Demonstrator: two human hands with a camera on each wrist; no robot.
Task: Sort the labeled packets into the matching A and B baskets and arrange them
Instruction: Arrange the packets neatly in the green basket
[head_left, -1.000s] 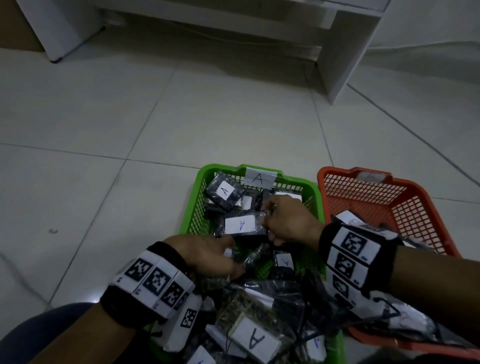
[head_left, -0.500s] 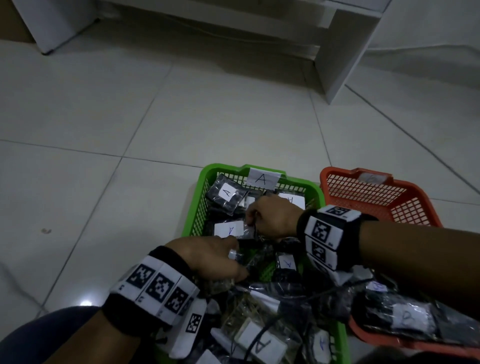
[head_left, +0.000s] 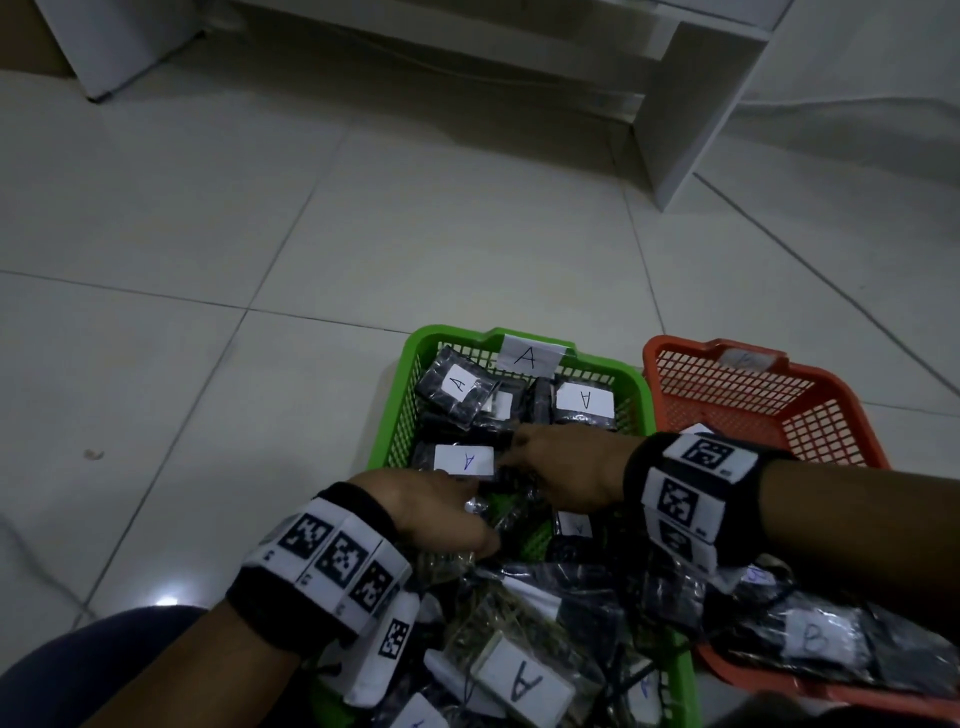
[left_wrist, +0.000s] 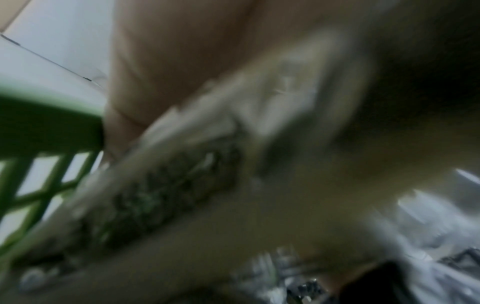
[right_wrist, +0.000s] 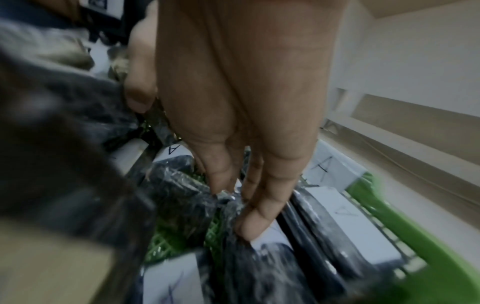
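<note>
Both hands inside green A basket (head_left: 402, 395). Right hand (head_left: 563, 467) fingers extended, tips pressing packet (right_wrist: 249, 253) among A packets. Left hand (head_left: 436, 512) grip: cannot tell, blurred. Seat packets flat, labels up, rows tight; B packet (head_left: 810, 642) waits in orange basket (head_left: 831, 410).
</note>
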